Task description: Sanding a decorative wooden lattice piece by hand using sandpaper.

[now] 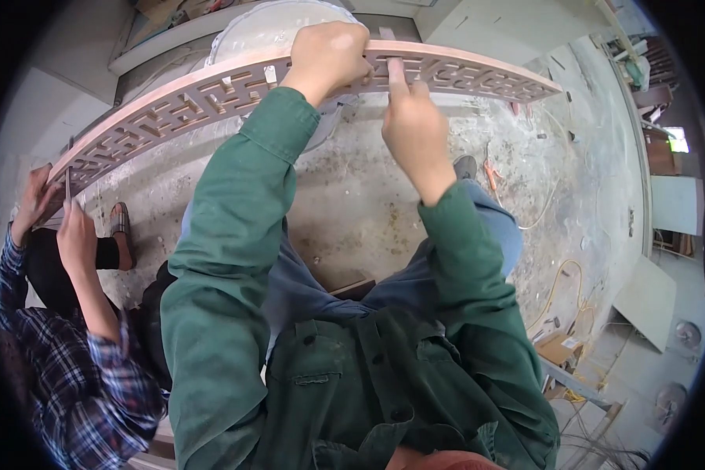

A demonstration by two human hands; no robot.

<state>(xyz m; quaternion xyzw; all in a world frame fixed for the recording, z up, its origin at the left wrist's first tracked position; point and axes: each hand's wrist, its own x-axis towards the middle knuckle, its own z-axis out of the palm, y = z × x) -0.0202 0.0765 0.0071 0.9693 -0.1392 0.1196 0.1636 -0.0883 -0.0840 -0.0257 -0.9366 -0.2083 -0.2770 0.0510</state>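
Note:
A long wooden fretwork panel [188,115] with cut-out geometric openings spans the upper part of the view, its narrow edge up. My left hand [329,59] is closed over its upper edge near the middle, fingers wrapped round it. Just to the right, my right hand [417,125] presses against the openings with the index finger stretched along and the other fingers curled. What it grips is mostly hidden; a pale flat tip [386,34] sticks up beyond the panel in line with that finger.
At left, a person in a plaid shirt [63,368] holds the panel's end and a thin tool [68,184]. A white round basin [278,27] stands behind the panel. Orange-handled pliers [491,176] and a yellow cable [560,290] lie on the stained floor, near a cardboard box [556,348].

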